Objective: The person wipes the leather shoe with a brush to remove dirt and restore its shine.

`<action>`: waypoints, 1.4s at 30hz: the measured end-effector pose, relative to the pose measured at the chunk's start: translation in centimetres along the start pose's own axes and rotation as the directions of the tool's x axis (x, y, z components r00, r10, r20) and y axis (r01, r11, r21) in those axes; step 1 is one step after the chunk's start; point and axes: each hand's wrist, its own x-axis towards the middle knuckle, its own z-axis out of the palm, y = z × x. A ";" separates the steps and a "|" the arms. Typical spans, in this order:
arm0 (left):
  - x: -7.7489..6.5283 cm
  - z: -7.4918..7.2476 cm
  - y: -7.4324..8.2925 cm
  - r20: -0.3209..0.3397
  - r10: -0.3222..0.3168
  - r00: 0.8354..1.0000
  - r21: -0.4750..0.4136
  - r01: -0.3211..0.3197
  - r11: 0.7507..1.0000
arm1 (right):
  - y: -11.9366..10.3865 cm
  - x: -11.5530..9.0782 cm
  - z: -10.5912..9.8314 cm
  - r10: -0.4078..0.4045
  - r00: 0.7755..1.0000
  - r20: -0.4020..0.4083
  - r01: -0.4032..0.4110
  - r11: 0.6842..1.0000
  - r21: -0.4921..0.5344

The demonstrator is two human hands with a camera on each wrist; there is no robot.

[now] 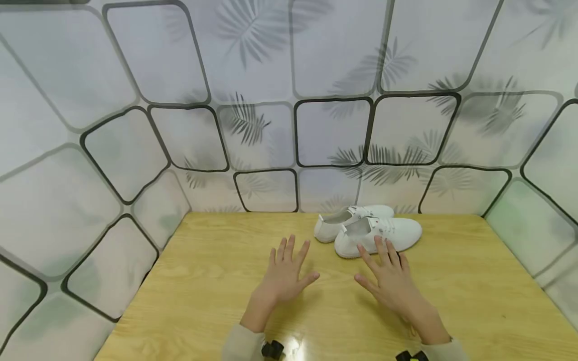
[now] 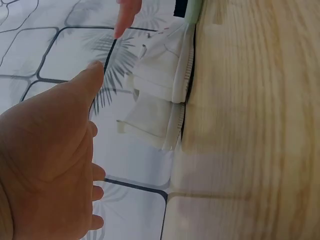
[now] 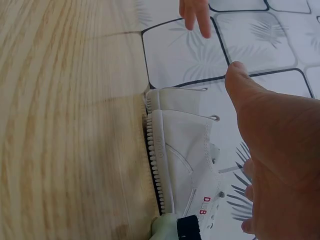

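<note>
Two white lace-up shoes stand side by side at the back of the wooden table, toes pointing right. The nearer shoe (image 1: 384, 235) partly hides the farther shoe (image 1: 331, 228). My left hand (image 1: 284, 278) hovers over the table left of the shoes, fingers spread, holding nothing. My right hand (image 1: 393, 281) is held in front of the nearer shoe with its fingers spread; its fingertips overlap the shoe in the head view. In the right wrist view the nearer shoe (image 3: 182, 150) shows red letters on its side and a ridged sole, and the hand (image 3: 280, 150) looks apart from it.
The light wooden table (image 1: 203, 281) ends at a wall covering (image 1: 257, 135) patterned with dark-outlined rounded shapes and grey leaves. This covering also rises on the left and right sides. Black wrist devices sit at both sleeves, including a left one (image 1: 273, 349).
</note>
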 end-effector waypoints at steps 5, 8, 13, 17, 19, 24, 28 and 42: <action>-0.1 -0.3 -0.4 0.034 -0.002 0.999 -0.099 0.005 0.995 | 0.4 -0.5 -0.1 0.022 0.999 0.035 -0.023 0.999 0.046; 0.5 -0.5 -0.8 0.039 0.018 0.999 -0.154 -0.012 0.988 | 0.6 -0.7 -0.2 0.036 0.998 0.043 -0.037 0.998 0.043; 3.3 -1.1 -1.5 0.016 0.027 1.000 -0.220 -0.022 0.975 | 0.9 -0.3 -0.6 0.035 0.998 0.047 -0.036 0.999 0.019; 6.7 -0.9 -1.8 0.046 -0.018 0.999 -0.328 0.032 0.944 | 1.0 0.2 -1.0 0.034 0.998 0.056 -0.035 0.999 0.014; 8.2 -0.5 -1.7 0.072 -0.050 0.996 -0.387 0.075 0.919 | 1.1 0.2 -1.2 0.043 0.996 0.073 -0.044 0.999 0.020; 10.7 0.7 -1.2 0.083 -0.134 0.987 -0.458 0.157 0.875 | 1.0 -0.4 -1.4 0.058 0.992 0.115 -0.063 0.997 0.042; 11.8 1.4 -1.0 0.053 -0.157 0.986 -0.486 0.163 0.859 | 0.7 -0.6 -1.5 0.054 0.991 0.123 -0.060 0.997 0.051; 14.8 3.4 -0.1 -0.057 -0.097 0.994 -0.436 0.063 0.898 | 0.5 -1.0 -2.1 0.050 0.994 0.097 -0.057 0.996 0.067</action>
